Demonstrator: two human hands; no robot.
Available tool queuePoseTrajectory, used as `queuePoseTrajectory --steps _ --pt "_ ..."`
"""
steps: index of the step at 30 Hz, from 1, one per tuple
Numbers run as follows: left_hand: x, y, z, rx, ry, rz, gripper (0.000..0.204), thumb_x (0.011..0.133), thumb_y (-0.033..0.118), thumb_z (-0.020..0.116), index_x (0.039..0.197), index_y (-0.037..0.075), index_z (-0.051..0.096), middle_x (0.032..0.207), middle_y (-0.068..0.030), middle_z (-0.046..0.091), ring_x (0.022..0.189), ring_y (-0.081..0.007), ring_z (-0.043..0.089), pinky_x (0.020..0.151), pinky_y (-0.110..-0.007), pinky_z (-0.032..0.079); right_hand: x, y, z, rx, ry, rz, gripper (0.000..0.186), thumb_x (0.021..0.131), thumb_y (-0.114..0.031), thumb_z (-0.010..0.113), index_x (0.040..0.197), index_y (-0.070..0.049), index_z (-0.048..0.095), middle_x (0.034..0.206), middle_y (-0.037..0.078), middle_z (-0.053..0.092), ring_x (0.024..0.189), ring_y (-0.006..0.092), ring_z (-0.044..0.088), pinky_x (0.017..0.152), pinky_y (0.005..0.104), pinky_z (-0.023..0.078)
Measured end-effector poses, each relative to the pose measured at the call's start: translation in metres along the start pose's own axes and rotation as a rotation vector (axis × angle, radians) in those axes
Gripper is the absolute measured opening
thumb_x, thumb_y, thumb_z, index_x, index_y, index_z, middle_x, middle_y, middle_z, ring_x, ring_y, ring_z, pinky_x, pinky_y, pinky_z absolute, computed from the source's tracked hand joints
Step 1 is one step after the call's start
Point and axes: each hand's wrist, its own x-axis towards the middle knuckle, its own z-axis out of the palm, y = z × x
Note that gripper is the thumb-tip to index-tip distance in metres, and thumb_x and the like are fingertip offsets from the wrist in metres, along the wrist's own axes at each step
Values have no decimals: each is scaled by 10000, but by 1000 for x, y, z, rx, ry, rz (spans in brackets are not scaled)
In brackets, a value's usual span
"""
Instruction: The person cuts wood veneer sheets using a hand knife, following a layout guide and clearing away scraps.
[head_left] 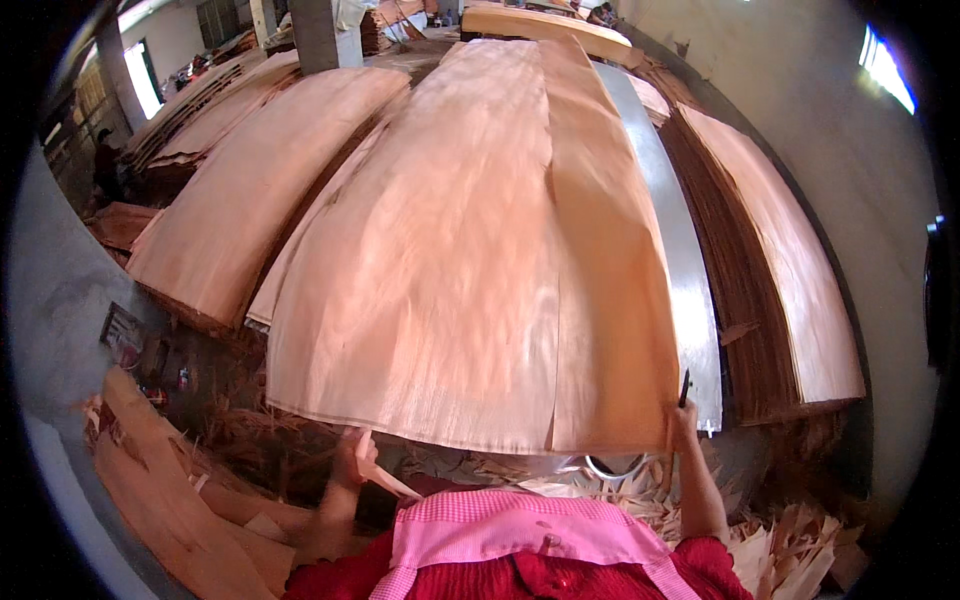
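A large sheet of wood veneer [430, 230], pale pinkish-tan, lies stretched away from me, with a narrower, darker tan veneer piece [610, 290] along its right side. At the near edge, left of the middle, my left hand [355, 457] is closed on a thin veneer strip [393, 481], which slants down toward my apron. My right hand [684, 428] is closed at the near right corner of the darker piece. A slim black tool [685, 388] sticks up out of that hand; its lower part is mostly hidden, so its kind is unclear.
A long grey metal strip [680, 240] runs along the right of the veneer. Veneer stacks stand to the right [800, 270] and left [250, 180]. Broken veneer scraps [790, 550] litter the floor around me. A concrete pillar [318, 35] rises at the back.
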Motion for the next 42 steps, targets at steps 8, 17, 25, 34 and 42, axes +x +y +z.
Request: queuePoseTrajectory --steps 8,17,25,34,42 --pt "92 -3 67 259 479 82 306 828 300 545 942 16 527 810 -89 575 732 -242 585 631 -391 490 10 12 -15 153 15 40 39 705 -69 547 682 -39 559 611 -14 522 501 97 472 442 241 359" --pt "134 -9 48 270 501 -73 355 813 286 568 911 -55 551 801 -140 604 662 -259 596 567 -387 488 13 26 -30 207 -14 181 341 725 -321 667 756 4 569 621 35 541 491 138 509 424 293 382" --pt "63 16 73 893 393 -263 262 823 246 574 762 -8 579 636 -53 578 518 -142 534 501 -268 427 -108 32 -52 -17 75 414 315 750 -313 655 802 -8 594 586 55 535 450 149 493 451 318 398" --pt "109 -98 233 2168 -286 448 476 775 182 555 1217 71 418 1301 -126 388 1054 -308 504 839 -387 436 -195 25 19 -317 87 226 293 734 -288 650 829 -18 585 601 143 554 535 247 551 521 367 428" --pt "146 -161 190 2861 -391 214 503 822 273 456 1291 123 352 1403 -88 227 1062 -297 508 805 -402 459 -164 -5 -128 535 -40 432 143 764 -150 620 808 -22 574 468 -25 412 336 70 359 326 214 244"
